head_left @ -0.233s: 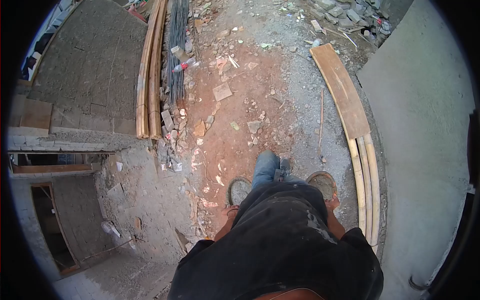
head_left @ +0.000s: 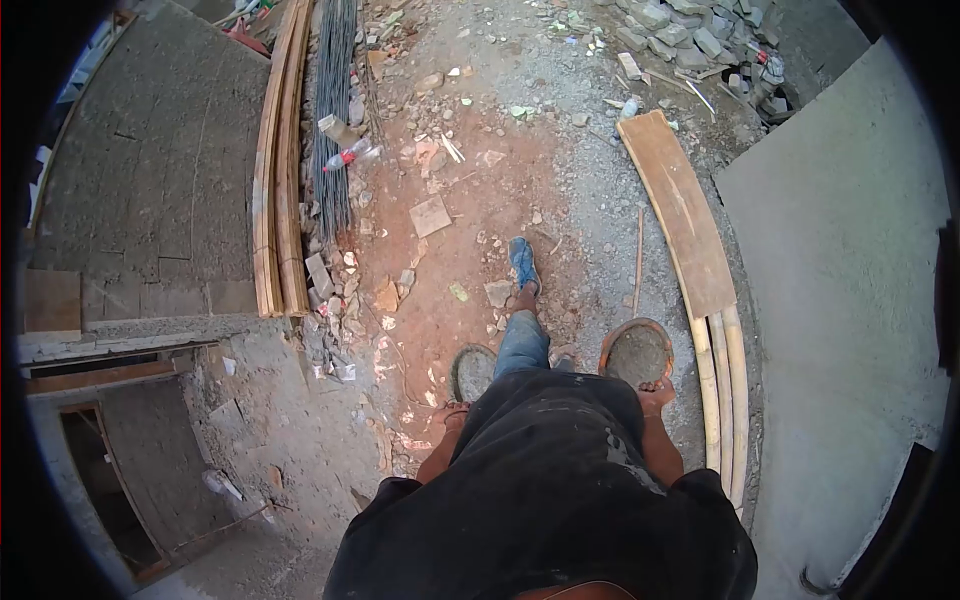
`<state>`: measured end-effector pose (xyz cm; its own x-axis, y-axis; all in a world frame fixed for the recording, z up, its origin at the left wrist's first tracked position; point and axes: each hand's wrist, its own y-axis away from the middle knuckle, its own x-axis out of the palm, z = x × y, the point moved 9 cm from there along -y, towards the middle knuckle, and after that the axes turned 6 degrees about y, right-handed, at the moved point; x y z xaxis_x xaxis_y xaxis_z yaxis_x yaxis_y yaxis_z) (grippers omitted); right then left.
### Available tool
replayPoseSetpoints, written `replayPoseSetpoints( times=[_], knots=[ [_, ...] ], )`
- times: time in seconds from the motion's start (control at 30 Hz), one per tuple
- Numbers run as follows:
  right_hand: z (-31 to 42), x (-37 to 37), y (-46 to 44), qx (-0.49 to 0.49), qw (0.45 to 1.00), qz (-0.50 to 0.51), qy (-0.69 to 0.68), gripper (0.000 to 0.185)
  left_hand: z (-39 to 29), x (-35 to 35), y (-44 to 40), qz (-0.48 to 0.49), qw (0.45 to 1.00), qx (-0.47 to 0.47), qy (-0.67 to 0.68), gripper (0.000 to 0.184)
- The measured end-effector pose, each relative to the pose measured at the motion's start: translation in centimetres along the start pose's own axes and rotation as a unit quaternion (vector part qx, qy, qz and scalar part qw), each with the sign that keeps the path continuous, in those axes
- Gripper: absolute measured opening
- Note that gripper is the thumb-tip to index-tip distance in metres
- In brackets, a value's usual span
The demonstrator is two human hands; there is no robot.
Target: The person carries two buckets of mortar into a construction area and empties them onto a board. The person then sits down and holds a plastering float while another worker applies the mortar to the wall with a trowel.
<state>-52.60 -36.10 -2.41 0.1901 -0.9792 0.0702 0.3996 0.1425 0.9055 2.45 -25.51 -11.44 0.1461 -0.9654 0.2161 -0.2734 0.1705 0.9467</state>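
My left hand (head_left: 452, 414) is closed on the near edge of a round, dark-rimmed pan (head_left: 457, 372), which holds grey material that looks like mortar. On the other side, my right hand (head_left: 657, 393) grips the rim of a second pan (head_left: 607, 350), this one with an orange-brown edge and similar grey contents. Both pans hang low at my sides, the left one partly hidden by my leg and dark shirt. One foot in a blue shoe (head_left: 522, 262) is stretched out ahead on the reddish dirt.
Left of the path lie long timbers (head_left: 268, 190), steel rods (head_left: 332, 110) and a plastic bottle (head_left: 347, 155). On the right, a board (head_left: 680, 210) rests on bamboo poles (head_left: 733, 390) beside a grey wall (head_left: 840, 250). Rubble (head_left: 690, 30) is heaped at the far right.
My blue-shod foot has swung forward into view. The ground things have shifted down and slightly left in view. The right pan shows more fully; both hands keep their grip.
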Motion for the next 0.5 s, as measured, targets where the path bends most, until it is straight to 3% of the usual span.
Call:
replayPoseSetpoints(
  times=[0.13, 0.2, 0.27, 0.33, 0.37, 0.5],
  knots=[
    [-1.1, 13.4, -1.5, 0.01, 0.998, -0.05, 0.022, 0.028, 0.8, 14.6, -3.4, 0.001, 1.0, 0.003, 0.002, 0.029],
    [-0.5, 22.3, -1.0, -0.057, 0.995, -0.067, 0.037, 0.027, 1.5, 21.4, -6.0, 0.004, 1.0, 0.007, 0.017, 0.027],
    [-1.3, 26.4, -3.9, -0.019, 0.992, -0.117, 0.045, 0.025, 1.9, 26.9, -7.7, 0.001, 1.0, 0.005, 0.015, 0.025],
    [-2.1, 28.1, -9.7, 0.05, 0.997, -0.044, 0.033, 0.024, 1.4, 31.5, -7.8, -0.009, 1.0, 0.0, -0.002, 0.024],
    [-2.8, 29.8, -9.3, 0.093, 0.993, -0.054, 0.053, 0.024, 1.1, 34.2, -8.1, -0.01, 1.0, -0.001, -0.01, 0.023],
    [-2.5, 41.9, -7.8, 0.049, 0.994, -0.088, 0.032, 0.024, 1.0, 47.2, -10.5, -0.002, 1.0, -0.012, -0.012, 0.021]
  ],
)
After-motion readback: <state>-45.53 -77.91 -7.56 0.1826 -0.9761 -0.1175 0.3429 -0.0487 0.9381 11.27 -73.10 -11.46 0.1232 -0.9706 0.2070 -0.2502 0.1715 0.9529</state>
